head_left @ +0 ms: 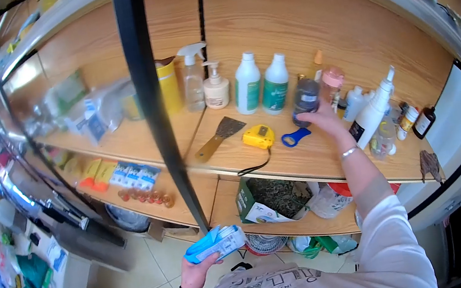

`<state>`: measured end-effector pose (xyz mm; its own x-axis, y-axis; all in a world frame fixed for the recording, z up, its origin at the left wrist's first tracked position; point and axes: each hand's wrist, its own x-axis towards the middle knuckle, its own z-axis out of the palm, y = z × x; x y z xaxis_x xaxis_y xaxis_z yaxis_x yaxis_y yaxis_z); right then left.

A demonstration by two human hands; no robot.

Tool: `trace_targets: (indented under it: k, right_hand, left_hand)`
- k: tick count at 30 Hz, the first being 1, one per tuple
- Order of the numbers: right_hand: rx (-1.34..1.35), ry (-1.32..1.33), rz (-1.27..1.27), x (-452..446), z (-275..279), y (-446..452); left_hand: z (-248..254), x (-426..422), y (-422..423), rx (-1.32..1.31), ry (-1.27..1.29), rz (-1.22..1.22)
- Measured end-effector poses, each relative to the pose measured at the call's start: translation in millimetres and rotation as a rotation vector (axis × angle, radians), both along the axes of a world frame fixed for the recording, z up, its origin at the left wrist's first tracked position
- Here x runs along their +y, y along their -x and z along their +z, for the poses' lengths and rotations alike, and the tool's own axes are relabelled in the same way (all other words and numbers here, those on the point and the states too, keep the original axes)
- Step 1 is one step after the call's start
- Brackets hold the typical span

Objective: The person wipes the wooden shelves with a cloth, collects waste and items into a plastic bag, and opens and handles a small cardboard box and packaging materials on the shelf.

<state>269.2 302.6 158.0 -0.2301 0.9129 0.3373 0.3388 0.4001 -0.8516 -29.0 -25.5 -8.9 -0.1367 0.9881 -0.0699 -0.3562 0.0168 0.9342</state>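
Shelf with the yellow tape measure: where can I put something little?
On the shelf's front edge, bare wood lies between the black strap, blue tool and right forearm. Only a thin strip separates the tape measure from the green-labelled bottles. Around the right hand, it's crowded.

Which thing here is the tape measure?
On the wooden shelf, find the two bottles with green labels. In front of them lies the tape measure, between a scraper and a blue ring-ended tool. Unlike both, it is bright yellow with a black strap.
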Motion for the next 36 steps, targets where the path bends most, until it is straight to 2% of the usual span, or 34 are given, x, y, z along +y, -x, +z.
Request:
trace_targets:
  k: [2,4,5,8,16,21,24,29,31,33,34,36]
  right_hand:
    - [-0.014,-0.021,0.019,17.2,-10.2,-1.7]
    - [0.033,0.038,0.164,24.8,-12.5,5.7]
    - [0.150,0.095,0.215,26.2,-13.6,8.4]
    - [0.266,0.143,0.251,48.8,-23.6,16.4]
    - [0.094,0.163,0.337,56.5,-29.8,29.0]
    - [-0.033,0.071,0.255,45.7,-31.0,39.6]
    - [-0.088,0.130,0.280,45.8,-25.7,43.5]
    - [-0.085,0.083,0.219,64.1,-49.6,43.1]
    - [-0.073,0.061,0.203,54.6,-42.7,45.6]
    - [0.000,-0.047,0.022,43.8,-33.9,45.0]
    - [-0.004,-0.044,0.025,48.5,-37.1,43.7]
    - [-0.111,-0.118,-0.246,64.3,-48.1,41.4]
  left_hand:
    - [6.8,-3.3,-1.1,-0.023,0.003,0.058]
    - [8.8,-5.5,-1.2,-0.010,-0.001,0.074]
    - [7.9,-6.5,-0.2,-0.006,0.013,0.096]
    - [7.2,-5.6,-0.6,-0.007,0.025,0.118]
    - [2.1,-2.3,-1.3,0.002,0.029,0.141]
    - [-3.4,-1.3,-1.4,-0.013,0.045,0.149]
    - [-3.7,0.5,-2.1,-0.019,0.047,0.143]
    - [-3.1,2.7,-6.9,-0.004,0.058,0.132]
    - [-2.1,4.1,-5.9,0.000,0.052,0.138]
    - [-2.0,4.3,-6.4,0.015,0.057,0.151]
    - [-5.3,3.4,-5.7,0.010,0.060,0.155]
    - [-12.3,1.5,-1.9,0.010,0.078,0.151]
